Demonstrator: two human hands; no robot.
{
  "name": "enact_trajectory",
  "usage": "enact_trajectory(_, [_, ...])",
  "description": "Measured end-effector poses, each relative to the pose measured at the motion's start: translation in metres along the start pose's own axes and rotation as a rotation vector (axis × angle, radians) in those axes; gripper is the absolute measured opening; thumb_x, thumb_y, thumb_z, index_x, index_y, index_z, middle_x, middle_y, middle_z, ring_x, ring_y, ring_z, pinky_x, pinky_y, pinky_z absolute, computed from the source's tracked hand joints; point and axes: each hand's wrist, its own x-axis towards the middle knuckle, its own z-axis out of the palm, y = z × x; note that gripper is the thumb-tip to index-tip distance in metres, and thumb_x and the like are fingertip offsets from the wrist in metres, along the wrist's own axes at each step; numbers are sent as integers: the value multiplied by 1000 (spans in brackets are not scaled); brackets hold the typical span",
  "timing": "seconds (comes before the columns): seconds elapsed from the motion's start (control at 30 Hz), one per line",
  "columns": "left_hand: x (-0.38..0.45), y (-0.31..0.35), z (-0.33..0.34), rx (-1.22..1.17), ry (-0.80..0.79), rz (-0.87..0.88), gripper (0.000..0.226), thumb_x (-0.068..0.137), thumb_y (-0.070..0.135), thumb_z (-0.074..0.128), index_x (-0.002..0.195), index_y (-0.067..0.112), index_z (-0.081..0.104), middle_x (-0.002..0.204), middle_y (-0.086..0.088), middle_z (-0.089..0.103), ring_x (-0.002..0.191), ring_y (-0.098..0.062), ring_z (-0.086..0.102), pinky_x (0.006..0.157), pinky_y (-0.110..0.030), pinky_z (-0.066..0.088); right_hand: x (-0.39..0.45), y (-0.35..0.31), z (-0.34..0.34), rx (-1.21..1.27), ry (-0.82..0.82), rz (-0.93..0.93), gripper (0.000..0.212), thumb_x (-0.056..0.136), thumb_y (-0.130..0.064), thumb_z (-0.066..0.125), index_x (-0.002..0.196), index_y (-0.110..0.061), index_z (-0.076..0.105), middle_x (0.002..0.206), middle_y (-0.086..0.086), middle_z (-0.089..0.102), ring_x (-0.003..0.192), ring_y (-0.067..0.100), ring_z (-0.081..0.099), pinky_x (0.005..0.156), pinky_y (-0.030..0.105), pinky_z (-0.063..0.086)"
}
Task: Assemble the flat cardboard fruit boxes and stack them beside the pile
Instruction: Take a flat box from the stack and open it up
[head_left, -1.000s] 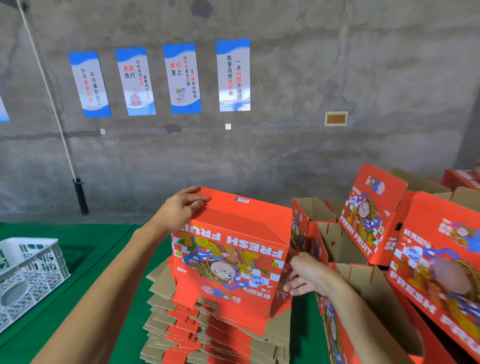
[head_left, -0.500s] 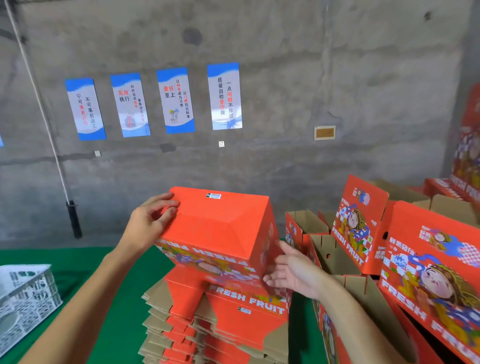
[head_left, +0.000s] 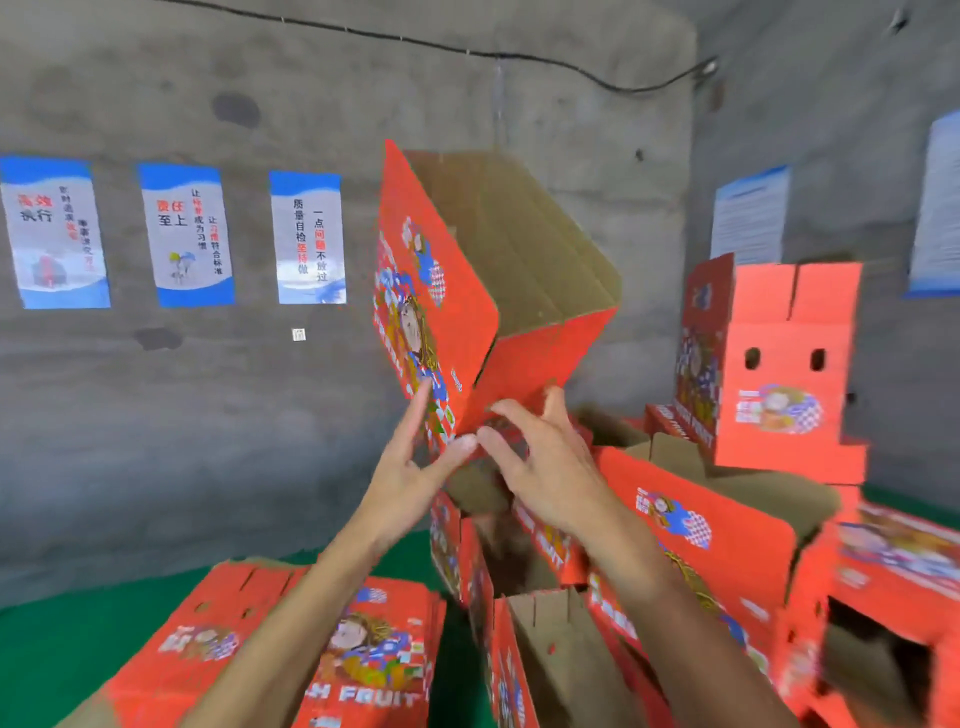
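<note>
An assembled red fruit box (head_left: 441, 291) hangs tilted in front of the wall, its printed face to the left and its brown open inside up and to the right. My left hand (head_left: 410, 467) is below it, straight fingers spread and touching the printed face near the lower corner. My right hand (head_left: 540, 462) is beside it, fingers spread, thumb against the box's red side. Neither hand is wrapped around the box. The pile of flat boxes (head_left: 374, 654) lies at the bottom left, under my left forearm.
Several assembled red boxes (head_left: 701, 525) are heaped to the right, one standing tall (head_left: 779, 364) at the back. Green floor covering (head_left: 52, 649) shows at the lower left. A grey concrete wall with blue posters (head_left: 187, 234) stands behind.
The view swung right and up. The box rose from above the flat pile and tipped over, open side now up. Both hands slipped from its sides to its lower corner, fingers spread.
</note>
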Motion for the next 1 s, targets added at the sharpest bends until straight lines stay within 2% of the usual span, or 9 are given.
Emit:
enact_trajectory(0.1, [32, 20, 51, -101, -66, 3, 82, 92, 53, 72, 152, 68, 18, 135, 51, 48, 124, 6, 60, 90, -38, 61, 10, 21, -39, -111, 62, 9, 21, 102, -42, 56, 122, -41, 52, 133, 12, 35, 118, 40, 56, 97, 46, 51])
enact_trajectory(0.17, [52, 30, 85, -163, -71, 38, 77, 96, 47, 69, 154, 64, 20, 129, 51, 52, 115, 8, 64, 82, -32, 63, 13, 37, -62, -164, 80, 49, 27, 102, -42, 56, 129, -42, 53, 147, 19, 30, 132, 42, 49, 103, 47, 49])
enact_trajectory(0.3, [77, 46, 148, -253, -1, 77, 60, 106, 26, 58, 160, 34, 35, 150, 14, 56, 137, -14, 56, 112, -50, 48, 15, 72, -99, -242, 95, 142, 42, 102, -41, 57, 144, -36, 55, 154, 21, 26, 137, 42, 48, 110, 46, 45])
enact_trajectory(0.37, [85, 50, 173, -295, -17, 54, 53, 108, 22, 55, 158, 31, 39, 148, 5, 60, 134, -15, 58, 114, -50, 46, 13, 90, -108, -289, 62, 169, 43, 102, -39, 57, 145, -34, 55, 151, 21, 28, 132, 45, 51, 107, 47, 47])
enact_trajectory(0.53, [98, 43, 208, -187, -121, 27, 53, 109, 26, 52, 159, 31, 38, 148, 11, 57, 115, 14, 59, 95, -10, 48, 6, 140, -115, -297, 7, 256, 45, 103, -37, 58, 147, -31, 53, 161, 20, 23, 148, 39, 36, 110, 44, 44])
enact_trajectory(0.63, [101, 35, 214, -117, -174, -7, 53, 108, 31, 53, 159, 33, 38, 156, 7, 50, 139, -1, 48, 118, -24, 36, 4, 156, -112, -270, -2, 247, 47, 102, -35, 58, 149, -33, 51, 167, 13, 18, 152, 31, 30, 116, 41, 38])
enact_trajectory(0.73, [100, 26, 212, -49, -170, -4, 51, 106, 33, 57, 155, 35, 44, 152, -7, 55, 141, -15, 50, 117, -31, 38, 5, 160, -107, -234, 29, 187, 46, 101, -30, 58, 147, -29, 55, 162, 5, 32, 149, 22, 35, 120, 36, 34])
enact_trajectory(0.83, [95, 15, 196, 11, -158, 32, 46, 104, 23, 61, 150, 26, 53, 146, -5, 60, 138, -21, 53, 118, -36, 40, 2, 156, -94, -169, 85, 141, 40, 101, -29, 59, 141, -26, 59, 155, -1, 40, 144, 14, 42, 116, 38, 39])
enact_trajectory(1.0, [76, -11, 133, 262, -51, 76, 37, 102, 16, 62, 139, 22, 64, 151, 1, 49, 123, 4, 57, 101, -7, 41, 1, 133, -38, -34, 113, 57, 36, 99, -21, 63, 136, -17, 62, 141, -1, 53, 131, 10, 51, 111, 20, 37])
